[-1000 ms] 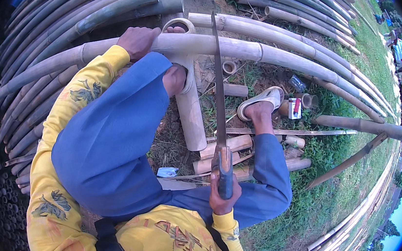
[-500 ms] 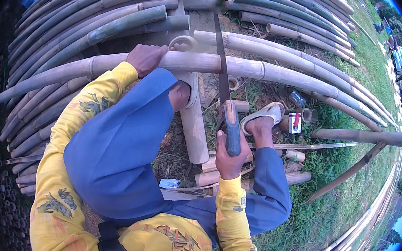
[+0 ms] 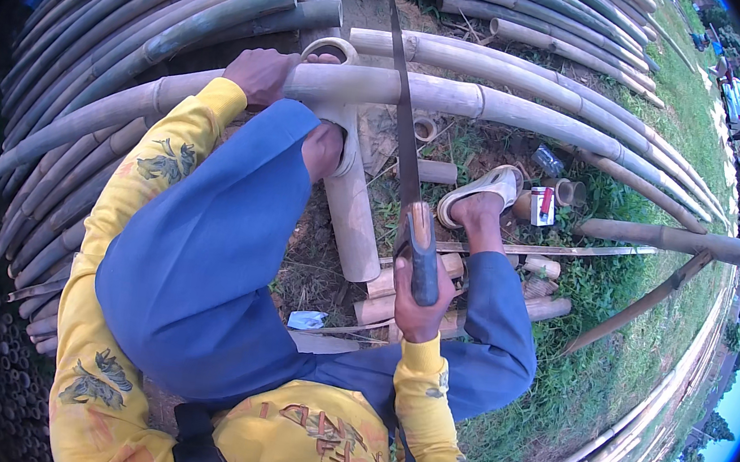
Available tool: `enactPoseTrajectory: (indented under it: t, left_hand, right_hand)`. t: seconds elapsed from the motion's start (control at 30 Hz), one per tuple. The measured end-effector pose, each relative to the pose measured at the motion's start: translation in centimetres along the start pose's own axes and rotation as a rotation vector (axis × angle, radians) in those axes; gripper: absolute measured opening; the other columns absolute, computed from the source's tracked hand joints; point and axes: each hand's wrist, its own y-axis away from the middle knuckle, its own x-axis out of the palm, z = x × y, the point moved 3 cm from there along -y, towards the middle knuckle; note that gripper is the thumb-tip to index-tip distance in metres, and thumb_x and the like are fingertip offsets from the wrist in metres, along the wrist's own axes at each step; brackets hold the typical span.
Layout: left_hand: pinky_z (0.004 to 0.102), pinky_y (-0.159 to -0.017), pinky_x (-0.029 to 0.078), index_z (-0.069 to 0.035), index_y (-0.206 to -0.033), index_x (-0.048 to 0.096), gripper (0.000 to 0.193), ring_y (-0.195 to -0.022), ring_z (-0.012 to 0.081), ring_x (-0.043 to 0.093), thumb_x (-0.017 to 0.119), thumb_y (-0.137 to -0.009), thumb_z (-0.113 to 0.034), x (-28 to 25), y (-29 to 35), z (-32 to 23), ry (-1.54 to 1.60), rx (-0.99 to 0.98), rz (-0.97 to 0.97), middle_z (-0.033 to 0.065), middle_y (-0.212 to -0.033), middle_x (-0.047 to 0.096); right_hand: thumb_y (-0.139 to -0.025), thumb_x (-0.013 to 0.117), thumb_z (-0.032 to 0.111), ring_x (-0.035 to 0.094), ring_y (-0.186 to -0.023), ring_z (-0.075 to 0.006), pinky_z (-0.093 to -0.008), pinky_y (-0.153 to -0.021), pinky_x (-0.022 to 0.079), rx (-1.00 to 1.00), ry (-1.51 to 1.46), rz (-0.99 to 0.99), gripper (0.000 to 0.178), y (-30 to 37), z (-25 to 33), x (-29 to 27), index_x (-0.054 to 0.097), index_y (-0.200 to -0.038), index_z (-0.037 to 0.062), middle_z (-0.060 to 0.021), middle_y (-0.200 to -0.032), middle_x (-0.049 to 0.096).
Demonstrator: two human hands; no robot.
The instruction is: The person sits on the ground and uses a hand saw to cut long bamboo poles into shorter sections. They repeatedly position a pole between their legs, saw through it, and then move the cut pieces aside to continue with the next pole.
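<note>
My right hand [image 3: 423, 304] is closed around the dark handle [image 3: 424, 259] of a handsaw, close in front of my body. The saw's long blade [image 3: 406, 136] points away from me and crosses a thick bamboo pole [image 3: 527, 114]. How deep the teeth sit in the pole cannot be made out. To the left of the blade, my left hand [image 3: 264, 76] grips the same pole, which runs from left to right over my bent left leg. Its fingertips show at a bamboo ring [image 3: 335, 47] just behind the pole.
Long bamboo poles [image 3: 176, 17] are stacked at the far left, with more poles [image 3: 538, 5] at the far right. A thick bamboo piece [image 3: 352, 229] lies under my left foot. Near my sandalled right foot [image 3: 482, 198] are short bamboo offcuts [image 3: 435, 172] and a small white-and-red pack [image 3: 542, 206].
My right hand has drawn the saw back toward my body across the pole. The left hand keeps its grip. The whole view has shifted slightly.
</note>
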Motion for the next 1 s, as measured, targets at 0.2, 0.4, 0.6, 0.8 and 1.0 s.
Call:
enactPoseTrajectory:
  t: [0.2, 0.4, 0.6, 0.8, 1.0]
  left_hand:
    - [0.0517, -0.085, 0.056, -0.008, -0.109, 0.064, 0.059, -0.096, 0.0424, 0.071, 0.086, -0.065, -0.041, -0.8, 0.7, 0.0, 0.015, 0.002, 0.056, 0.0223, -0.098, 0.074]
    - [0.0520, -0.084, 0.055, -0.009, -0.110, 0.065, 0.060, -0.095, 0.0422, 0.072, 0.086, -0.066, -0.043, -0.5, 0.2, -0.7, 0.023, -0.008, 0.089, 0.0216, -0.098, 0.074]
    - [0.0520, -0.084, 0.055, -0.009, -0.109, 0.065, 0.059, -0.095, 0.0425, 0.072, 0.086, -0.067, -0.045, -0.4, -0.4, -0.4, 0.028, -0.009, 0.062, 0.0207, -0.097, 0.074]
    - [0.0501, -0.086, 0.057, -0.009, -0.116, 0.065, 0.066, -0.097, 0.0419, 0.072, 0.084, -0.066, -0.047, -1.0, 0.0, -0.8, 0.002, 0.009, 0.123, 0.0226, -0.100, 0.074]
    - [0.0526, -0.084, 0.055, -0.009, -0.112, 0.065, 0.061, -0.094, 0.0439, 0.071, 0.085, -0.064, -0.040, -0.2, -1.3, -1.4, -0.002, 0.006, 0.052, 0.0228, -0.097, 0.074]
  right_hand:
    - [-0.093, 0.074, 0.006, 0.055, -0.068, -0.0097, -0.0288, -0.064, 0.048, 0.052, -0.030, 0.047, 0.014, -0.4, 0.4, 0.8, 0.066, -0.102, 0.0000, -0.0038, -0.077, 0.063]
    - [-0.091, 0.072, 0.002, 0.066, -0.076, -0.0132, -0.0301, -0.071, 0.052, -0.139, 0.193, -0.006, 0.024, 6.9, 1.8, -2.6, 0.068, -0.114, -0.0025, -0.0104, -0.087, 0.071]
    - [-0.093, 0.076, 0.009, 0.049, -0.066, -0.0096, -0.0298, -0.062, 0.045, -0.072, -0.001, 0.049, 0.015, -6.6, 0.9, 2.0, 0.064, -0.097, -0.0002, -0.0059, -0.072, 0.058]
    - [-0.091, 0.074, 0.002, 0.070, -0.077, -0.0151, -0.0305, -0.075, 0.054, 0.034, 0.207, -0.018, 0.024, 11.8, 1.5, -3.5, 0.069, -0.114, -0.0032, -0.0127, -0.087, 0.073]
    - [-0.095, 0.074, 0.015, 0.048, -0.059, -0.0138, -0.0323, -0.058, 0.045, -0.097, 0.045, 0.010, 0.020, -7.3, 0.5, 1.6, 0.061, -0.090, 0.0003, -0.0091, -0.068, 0.059]
